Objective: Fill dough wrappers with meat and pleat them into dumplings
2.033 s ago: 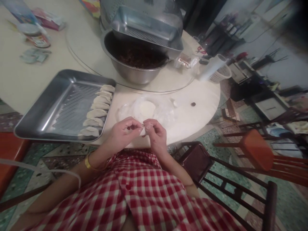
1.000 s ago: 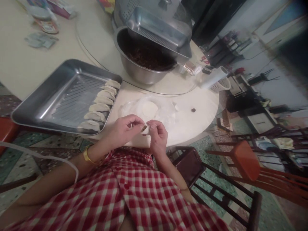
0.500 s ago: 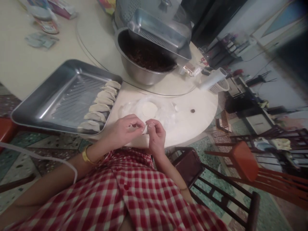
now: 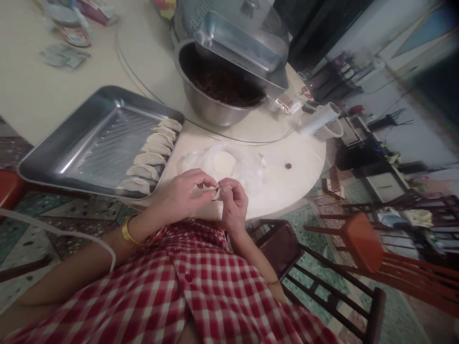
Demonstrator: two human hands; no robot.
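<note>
Over the table's near edge, my left hand (image 4: 188, 191) and my right hand (image 4: 234, 198) meet fingertip to fingertip, pinching a small white dumpling (image 4: 216, 195) between them. Most of that dumpling is hidden by the fingers. Just beyond the hands, a round dough wrapper (image 4: 224, 163) lies on a floury plastic sheet (image 4: 247, 168). To the left, a metal tray (image 4: 71, 138) carries several folded dumplings (image 4: 149, 158) in a row along its right side. A deep steel bowl (image 4: 218, 112) with dark filling (image 4: 225, 86) stands farther back.
A smaller metal tray (image 4: 240, 48) rests tilted on the bowl's rim. Behind it stands a large metal pot (image 4: 229, 9). A jar (image 4: 73, 31) is at the far left, and a white basket (image 4: 330, 129) sits at the right edge. A dark chair (image 4: 281, 248) stands close by my right arm.
Both hands stay together on the dumpling, with only slight finger movement. The whole view has shifted a little; the tray, bowl and wrapper keep their places.
</note>
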